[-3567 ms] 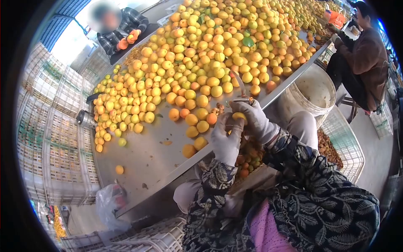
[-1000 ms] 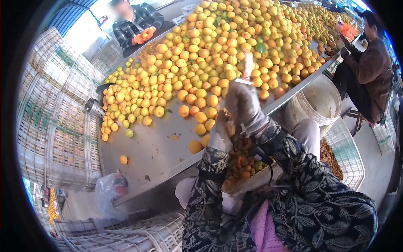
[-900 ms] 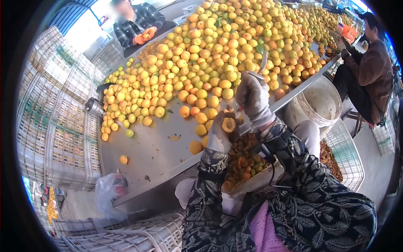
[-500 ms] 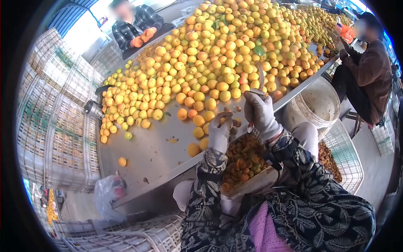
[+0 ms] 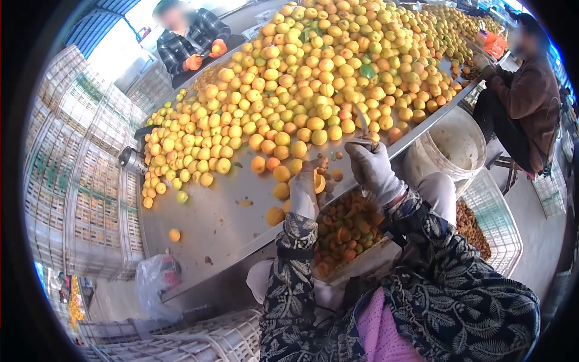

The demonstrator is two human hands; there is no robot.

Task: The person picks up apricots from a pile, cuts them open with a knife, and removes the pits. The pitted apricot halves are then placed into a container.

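My left hand (image 5: 303,192), in a pale glove, holds a cut apricot half (image 5: 318,181) just above the edge of the metal table (image 5: 211,223). A few centimetres to its right, my gloved right hand (image 5: 373,170) grips a small knife (image 5: 362,123) with the blade pointing up. Below both hands sits a tray of halved apricots (image 5: 344,229) on my lap. A big heap of whole apricots (image 5: 301,78) covers the far part of the table.
A white bucket (image 5: 449,145) stands right of my knee, beside a crate of pits (image 5: 476,223). Stacked white crates (image 5: 78,181) line the left. One person in plaid (image 5: 184,36) sits across the table, another in brown (image 5: 525,90) at right.
My left hand has turned so the apricot half shows between its fingers. The right hand with the knife has come down slightly toward it, after being raised over the heap a second ago.
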